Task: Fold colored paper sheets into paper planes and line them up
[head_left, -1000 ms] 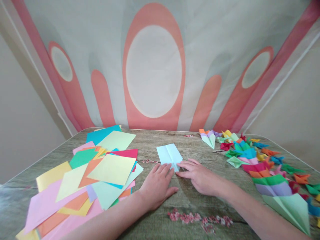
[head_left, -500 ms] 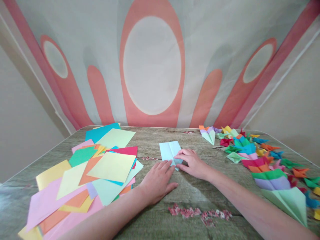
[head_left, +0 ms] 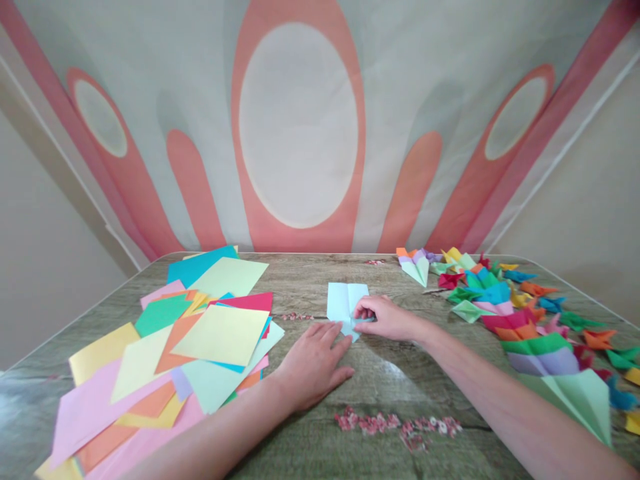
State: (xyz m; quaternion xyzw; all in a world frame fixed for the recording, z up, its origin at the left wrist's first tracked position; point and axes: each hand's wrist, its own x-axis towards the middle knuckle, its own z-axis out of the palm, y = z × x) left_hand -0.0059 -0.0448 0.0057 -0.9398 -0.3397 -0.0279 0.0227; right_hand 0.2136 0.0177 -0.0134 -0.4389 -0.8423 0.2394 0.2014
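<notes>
A light blue sheet of origami paper (head_left: 345, 300) lies mid-table, creased down its middle, its near end folded into a narrower tip. My left hand (head_left: 317, 360) rests palm down with fingers stretched out, the fingertips at the paper's near left edge. Thumb and fingers of my right hand (head_left: 387, 319) pinch the paper's near right side, where a small flap shows. The fingers of the right hand cover part of that fold.
Loose coloured paper sheets (head_left: 220, 333) are spread over the left of the table. Folded paper planes (head_left: 570, 393) and several small folded paper figures (head_left: 597, 339) crowd the right side. A curtain with pink shapes (head_left: 300, 127) hangs behind the table (head_left: 300, 440).
The blue paper has turned a little and sits straighter, slightly farther right. My right hand's fingers have drawn together into a pinch on its side. My left hand has hardly moved.
</notes>
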